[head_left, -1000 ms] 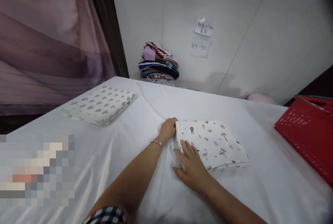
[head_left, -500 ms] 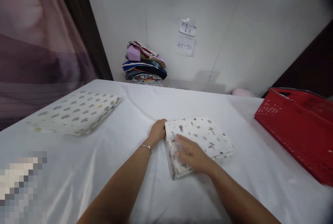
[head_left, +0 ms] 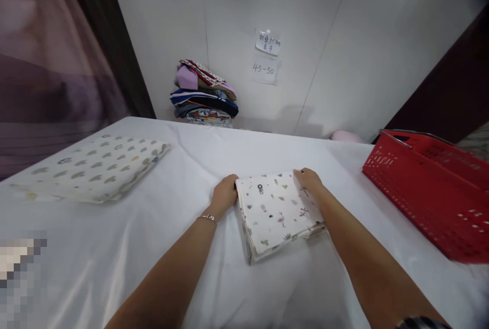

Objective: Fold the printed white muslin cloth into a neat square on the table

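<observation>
A folded white cloth with small printed figures (head_left: 275, 214) lies in the middle of the table covered with a white sheet (head_left: 191, 278). My left hand (head_left: 224, 195) grips the cloth's far left corner, its fingers curled around the edge. At the far right corner my right hand (head_left: 310, 181) rests on the cloth's edge and holds it there. A thin bracelet circles my left wrist.
Another folded cloth with a grey cloud print (head_left: 91, 167) lies at the left of the table. A red plastic basket (head_left: 431, 186) stands at the right edge. A pile of folded clothes (head_left: 204, 96) sits against the back wall, below two paper notes (head_left: 266, 56).
My right hand has slid from the cloth's near left part across its top to the far right corner. The cloth now looks narrower. My left hand kept its hold.
</observation>
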Action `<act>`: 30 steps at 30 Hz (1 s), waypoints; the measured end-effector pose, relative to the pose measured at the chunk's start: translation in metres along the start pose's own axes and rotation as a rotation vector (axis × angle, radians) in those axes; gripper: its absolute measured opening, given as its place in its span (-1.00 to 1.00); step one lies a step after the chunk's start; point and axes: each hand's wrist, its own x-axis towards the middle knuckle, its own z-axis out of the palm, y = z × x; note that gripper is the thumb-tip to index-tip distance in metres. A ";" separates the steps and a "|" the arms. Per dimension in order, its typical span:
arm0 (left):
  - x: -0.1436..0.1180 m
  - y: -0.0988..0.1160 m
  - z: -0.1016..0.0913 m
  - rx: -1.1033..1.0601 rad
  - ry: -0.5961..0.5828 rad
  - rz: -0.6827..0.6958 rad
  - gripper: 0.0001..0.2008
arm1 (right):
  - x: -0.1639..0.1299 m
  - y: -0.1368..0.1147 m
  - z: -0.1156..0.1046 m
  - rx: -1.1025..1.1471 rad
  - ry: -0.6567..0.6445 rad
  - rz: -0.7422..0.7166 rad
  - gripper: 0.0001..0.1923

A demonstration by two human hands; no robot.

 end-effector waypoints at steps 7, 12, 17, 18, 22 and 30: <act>0.003 -0.004 0.005 0.063 0.027 0.053 -0.82 | 0.010 0.009 0.009 -0.006 0.044 0.019 -0.60; 0.003 -0.004 0.006 -0.002 0.040 0.064 -0.78 | 0.009 0.015 0.014 0.024 0.059 0.009 -0.58; 0.003 -0.005 0.003 -0.133 -0.006 0.115 -0.73 | 0.007 0.017 0.016 0.054 0.057 -0.023 -0.56; 0.003 -0.006 0.003 -0.146 -0.014 0.121 -0.71 | 0.007 0.018 0.017 0.059 0.058 -0.023 -0.54; 0.003 -0.008 0.002 -0.170 -0.018 0.092 -0.70 | 0.005 0.019 0.017 0.065 0.069 -0.064 -0.51; 0.003 -0.010 0.005 -0.215 0.027 0.030 -0.76 | -0.065 -0.041 0.017 -0.001 0.192 -0.601 -0.52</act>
